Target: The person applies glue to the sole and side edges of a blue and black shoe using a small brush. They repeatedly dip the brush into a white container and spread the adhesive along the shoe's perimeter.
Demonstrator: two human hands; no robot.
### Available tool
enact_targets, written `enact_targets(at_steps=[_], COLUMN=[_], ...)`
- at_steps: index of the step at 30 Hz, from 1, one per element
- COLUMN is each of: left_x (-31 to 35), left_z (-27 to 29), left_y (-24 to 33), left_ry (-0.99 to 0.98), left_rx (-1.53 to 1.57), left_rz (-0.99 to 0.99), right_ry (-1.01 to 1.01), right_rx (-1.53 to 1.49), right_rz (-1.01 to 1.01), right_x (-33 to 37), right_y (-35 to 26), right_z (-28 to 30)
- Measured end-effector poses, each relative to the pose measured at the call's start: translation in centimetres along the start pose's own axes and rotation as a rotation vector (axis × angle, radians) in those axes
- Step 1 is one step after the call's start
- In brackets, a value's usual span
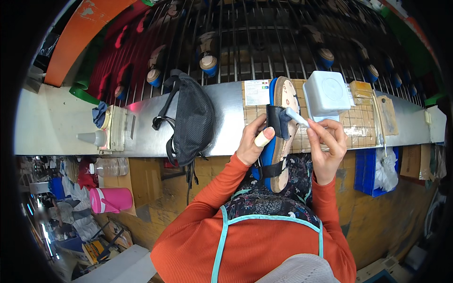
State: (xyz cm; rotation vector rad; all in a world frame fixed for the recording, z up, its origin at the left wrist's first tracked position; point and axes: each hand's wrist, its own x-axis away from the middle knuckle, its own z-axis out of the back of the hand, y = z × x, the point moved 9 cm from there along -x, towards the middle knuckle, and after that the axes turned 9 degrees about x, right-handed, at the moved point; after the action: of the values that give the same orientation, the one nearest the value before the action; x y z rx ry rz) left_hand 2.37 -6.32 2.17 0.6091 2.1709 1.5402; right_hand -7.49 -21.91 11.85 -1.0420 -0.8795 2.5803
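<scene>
Head view: sandal piece (291,146) in my left hand (251,141), white tool (297,118) in my right hand (329,146)

My left fingers are curled round the blue side of the sandal piece, the thumb lying over its near edge beside the black strap (273,121). That thumb wears a pale yellow wrap (262,138). The piece stands lengthwise in front of me, its beige face turned to the right; its upper part is over a checked brown mat (340,133) and its lower end juts past the near edge of the desk (230,101), above my lap. I cannot tell whether it rests on the mat.

My right thumb and fingertips are pinched together on one end of the white tool, leaving no gap. Its other end meets a dark blue patch by the strap; I cannot tell if that patch belongs to the tool or the piece.

Just beyond my right hand sits a pale grey container (329,94), with a yellowish block (361,89) to its right. A printed sheet (256,92) lies left of the piece's top. A black bag (194,113) is farther left on the bare metal. Behind the desk, metal rods (257,47) carry similar blue-sided pieces (208,65).
</scene>
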Motion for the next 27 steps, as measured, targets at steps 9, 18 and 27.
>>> enact_targets(at_steps=[9, 18, 27], left_x=[0.0, -0.6, -0.8], left_z=[0.6, 0.4, -0.1], left_y=[0.7, 1.3, 1.5], left_ry=[-0.026, -0.066, -0.071], left_rx=[-0.081, -0.078, -0.052], left_rz=[-0.069, -0.076, -0.063], right_ry=[0.022, -0.132, -0.147], right_rx=[0.045, -0.145, -0.104], right_rz=[0.129, 0.137, 0.219], right_x=[-2.0, -4.4, -4.5], right_y=[-0.9, 0.3, -0.1], right_z=[-0.1, 0.0, 0.4])
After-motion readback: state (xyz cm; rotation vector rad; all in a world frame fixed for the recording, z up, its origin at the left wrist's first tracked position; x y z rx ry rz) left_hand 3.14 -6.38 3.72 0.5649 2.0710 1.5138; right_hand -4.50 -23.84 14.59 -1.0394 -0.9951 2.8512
